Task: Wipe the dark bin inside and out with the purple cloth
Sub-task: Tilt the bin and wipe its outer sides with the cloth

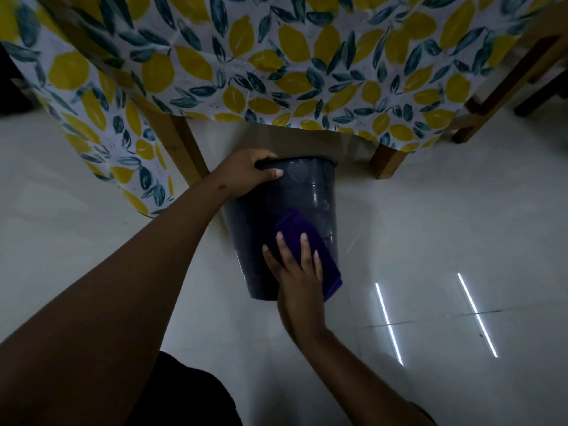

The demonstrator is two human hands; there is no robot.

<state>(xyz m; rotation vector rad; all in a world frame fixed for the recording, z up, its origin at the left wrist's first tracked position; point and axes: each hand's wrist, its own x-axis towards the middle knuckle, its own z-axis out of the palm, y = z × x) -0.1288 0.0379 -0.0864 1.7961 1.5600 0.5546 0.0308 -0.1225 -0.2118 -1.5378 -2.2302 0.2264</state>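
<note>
The dark bin (pixel 307 192) sits at the middle of the view, over the pale tiled floor (pixel 430 226). It is tipped so that its rim (pixel 307 159) points to 12 o'clock, toward the hanging lemon-print tablecloth (pixel 276 56), and its base points to 6 o'clock, toward the person. Whether the base rests on the floor or is held just off it cannot be told.

The left grip (pixel 249 173) is at the bin's 10 o'clock. Its fingers are curled over the rim and the thumb lies on the outer wall, so it holds the bin steady. The right grip (pixel 295 272) is at the bin's 5 o'clock. Its fingers are straight and spread, pressing the folded purple cloth (pixel 295 226) flat against the outer wall rather than clutching it. A wooden leg (pixel 184 142) stands at 10 o'clock from the bin, near it.

The work in hand looks like the outside wipe, on the lower part of the near wall. The wall shows a sheen toward 1 o'clock, but the dim light does not reveal which patches are already clean. The far side, the base and the rim probably remain. The interior is hidden from this angle, so whether it has been wiped cannot be judged.
</note>
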